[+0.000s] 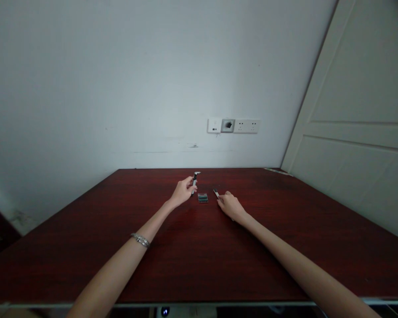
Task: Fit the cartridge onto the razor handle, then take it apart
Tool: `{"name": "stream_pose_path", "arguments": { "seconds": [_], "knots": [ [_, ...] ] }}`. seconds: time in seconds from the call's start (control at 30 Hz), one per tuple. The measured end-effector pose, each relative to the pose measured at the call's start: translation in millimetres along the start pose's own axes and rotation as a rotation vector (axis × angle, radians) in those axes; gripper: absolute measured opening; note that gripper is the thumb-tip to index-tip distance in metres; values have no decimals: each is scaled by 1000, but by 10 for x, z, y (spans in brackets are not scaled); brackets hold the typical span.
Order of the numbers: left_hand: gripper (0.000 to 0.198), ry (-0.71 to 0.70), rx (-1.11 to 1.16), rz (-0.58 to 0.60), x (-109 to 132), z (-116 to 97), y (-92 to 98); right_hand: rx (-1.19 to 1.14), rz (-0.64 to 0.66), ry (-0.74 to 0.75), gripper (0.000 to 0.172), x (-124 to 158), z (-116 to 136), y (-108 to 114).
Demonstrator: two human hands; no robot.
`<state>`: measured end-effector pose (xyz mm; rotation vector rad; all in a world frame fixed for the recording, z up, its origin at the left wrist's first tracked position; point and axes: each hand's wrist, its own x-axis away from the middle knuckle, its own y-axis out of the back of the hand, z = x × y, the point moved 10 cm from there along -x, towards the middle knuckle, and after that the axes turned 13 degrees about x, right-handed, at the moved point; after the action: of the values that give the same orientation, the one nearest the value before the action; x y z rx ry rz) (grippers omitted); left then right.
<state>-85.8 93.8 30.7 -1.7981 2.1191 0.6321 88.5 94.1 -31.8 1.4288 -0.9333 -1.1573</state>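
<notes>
My left hand [183, 192] is closed around a razor-like tool [194, 180], held upright above the table. Its handle is grey and black, and a small silver head juts sideways at the top. To the right, my right hand [231, 205] pinches a slim pale stick with a dark tip [216, 193]; the fingers hide its lower end, and its kind is too small to make out. Between the two hands a small clear case [203, 198] with something dark inside lies flat on the table, apart from both.
The dark red wooden table [172, 274] reaches back to a pale wall. Sockets and switches [234, 126] are set in that wall above the table. A white panelled door [358, 132] leans in along the right side. A thin strip [277, 172] lies at the far right corner.
</notes>
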Motion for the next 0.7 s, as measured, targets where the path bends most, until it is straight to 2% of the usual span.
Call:
{"name": "stream_pose_path", "arguments": {
  "seconds": [0.1,0.2,0.4,0.53,0.7],
  "knots": [
    [18,12,14,6,-3,53,-2,29,-49,-31,39,23,-37,171],
    [22,36,41,-17,-15,97,8,27,-130,-32,36,44,-25,432],
    [22,69,107,-63,-22,4,-36,-132,-269,83,30,133,318,877],
    [21,117,164,-55,4,-76,-113,-159,-275,127,29,149,533,944],
    [21,167,187,-83,19,-80,-121,-173,-267,104,29,106,590,900]
  ]
}}
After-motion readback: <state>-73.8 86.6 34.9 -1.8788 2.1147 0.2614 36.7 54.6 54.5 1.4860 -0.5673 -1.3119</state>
